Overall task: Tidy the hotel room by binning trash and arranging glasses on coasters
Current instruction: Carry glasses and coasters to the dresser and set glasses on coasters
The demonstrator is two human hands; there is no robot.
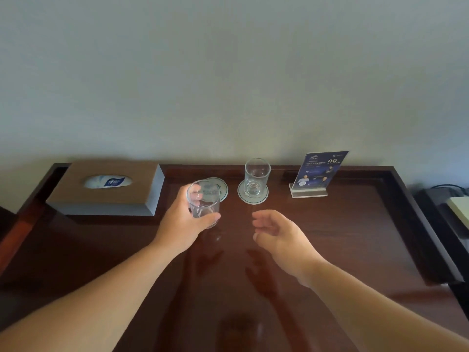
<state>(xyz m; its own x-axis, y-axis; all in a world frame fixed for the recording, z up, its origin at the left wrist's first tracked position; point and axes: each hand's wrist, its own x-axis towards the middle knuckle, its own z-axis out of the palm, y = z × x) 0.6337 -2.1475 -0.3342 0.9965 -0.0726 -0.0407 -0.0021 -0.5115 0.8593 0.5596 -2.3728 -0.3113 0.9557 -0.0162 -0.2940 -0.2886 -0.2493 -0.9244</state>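
My left hand (183, 222) grips a clear empty glass (204, 203) and holds it above the dark wooden desk (342, 237), just in front of a round white coaster (222, 189) that the glass partly hides. A second clear glass (256, 177) stands upright on another round coaster (253, 196) to the right. My right hand (275, 233) hovers over the desk in front of that second glass, fingers loosely curled and holding nothing.
A brown tissue box (109, 189) sits at the back left of the desk. A blue card in a clear stand (318, 174) is at the back right. The desk has a raised rim and meets a pale wall behind. Dark equipment lies beyond the right edge.
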